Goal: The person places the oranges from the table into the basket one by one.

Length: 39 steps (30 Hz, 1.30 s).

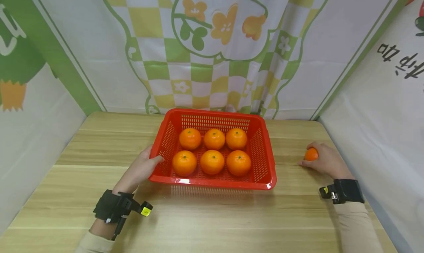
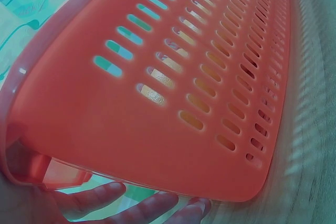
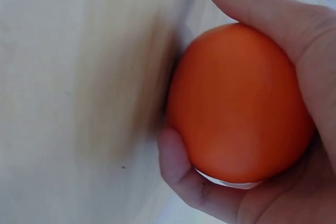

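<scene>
A red plastic basket (image 1: 212, 185) with slotted walls stands on the wooden table, holding several oranges (image 1: 212, 162) in two rows. My left hand (image 1: 142, 166) grips the basket's left end, its thumb over the rim. In the left wrist view, fingers (image 2: 149, 205) show beside the slotted red wall (image 2: 105, 129). Off to the right of the basket, my right hand (image 1: 326, 161) holds a single orange (image 1: 311, 154). The right wrist view shows fingers and thumb curled round that orange (image 3: 239, 103), close over the table; whether it touches the wood I cannot tell.
The pale wooden table (image 1: 212, 223) ends at a patterned cloth (image 1: 212, 69) right behind the basket. White cloth walls (image 1: 381, 116) rise on both sides, the right one close to my right hand. A black strap with a small camera (image 1: 347, 191) sits on each wrist.
</scene>
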{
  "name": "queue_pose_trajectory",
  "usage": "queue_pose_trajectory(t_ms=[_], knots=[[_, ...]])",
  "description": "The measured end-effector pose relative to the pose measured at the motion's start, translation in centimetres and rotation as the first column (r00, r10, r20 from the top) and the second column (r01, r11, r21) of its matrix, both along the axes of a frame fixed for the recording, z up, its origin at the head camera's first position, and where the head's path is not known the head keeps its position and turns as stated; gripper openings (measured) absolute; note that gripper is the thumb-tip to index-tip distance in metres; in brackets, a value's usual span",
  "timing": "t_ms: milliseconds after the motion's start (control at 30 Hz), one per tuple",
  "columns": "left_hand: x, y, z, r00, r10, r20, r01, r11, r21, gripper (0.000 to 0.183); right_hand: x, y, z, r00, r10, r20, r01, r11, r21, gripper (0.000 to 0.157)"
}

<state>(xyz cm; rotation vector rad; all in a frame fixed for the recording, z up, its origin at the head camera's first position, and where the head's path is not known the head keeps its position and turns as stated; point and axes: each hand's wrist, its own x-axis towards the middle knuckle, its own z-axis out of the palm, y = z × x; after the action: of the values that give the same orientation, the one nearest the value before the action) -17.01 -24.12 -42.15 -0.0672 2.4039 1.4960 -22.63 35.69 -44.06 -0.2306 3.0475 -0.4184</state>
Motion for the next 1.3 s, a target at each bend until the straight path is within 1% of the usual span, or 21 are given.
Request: queue_pose_trajectory(t_ms=[167,300,500,600,767,867,1067,1300], knots=[[0.1,0.0,-0.2,1.0,0.002,0.008,-0.002,1.0,0.007,0.058,0.3,0.1,-0.5,0.999,-0.033,-0.021,0.032,0.999,-0.042,0.072],[0.1,-0.1,-0.3,1.0,0.001,0.009,-0.001,1.0,0.016,0.058,0.4,0.2,-0.8,0.998,-0.045,-0.032,0.043,0.997,-0.062,0.071],[0.1,-0.2,-0.3,1.0,0.0,0.015,0.0,1.0,0.013,0.059,0.3,-0.3,-1.0,0.998,-0.011,-0.056,0.009,0.999,-0.034,0.062],[0.1,-0.1,-0.2,1.0,-0.002,0.013,0.002,1.0,0.005,0.059,0.2,-0.6,-1.3,0.998,0.013,-0.061,-0.016,0.998,-0.057,0.058],[0.0,0.2,-0.1,1.0,-0.008,0.016,0.008,1.0,-0.003,0.059,0.3,-1.5,-1.5,0.998,0.031,-0.053,-0.037,0.994,-0.103,0.058],[-0.1,0.1,-0.1,1.0,-0.007,0.014,0.007,1.0,0.007,0.058,0.1,-2.2,-1.3,0.996,0.046,-0.072,-0.053,0.993,-0.102,0.059],[-0.1,-0.1,-0.1,1.0,-0.013,-0.001,0.013,1.0,0.025,0.059,-0.6,-3.6,0.0,0.991,0.072,-0.117,-0.085,0.99,-0.114,0.057],[-0.1,-0.1,-0.1,1.0,-0.005,0.007,0.005,1.0,0.008,0.059,-0.8,-5.0,1.2,0.973,0.118,-0.199,-0.144,0.982,-0.124,0.054]])
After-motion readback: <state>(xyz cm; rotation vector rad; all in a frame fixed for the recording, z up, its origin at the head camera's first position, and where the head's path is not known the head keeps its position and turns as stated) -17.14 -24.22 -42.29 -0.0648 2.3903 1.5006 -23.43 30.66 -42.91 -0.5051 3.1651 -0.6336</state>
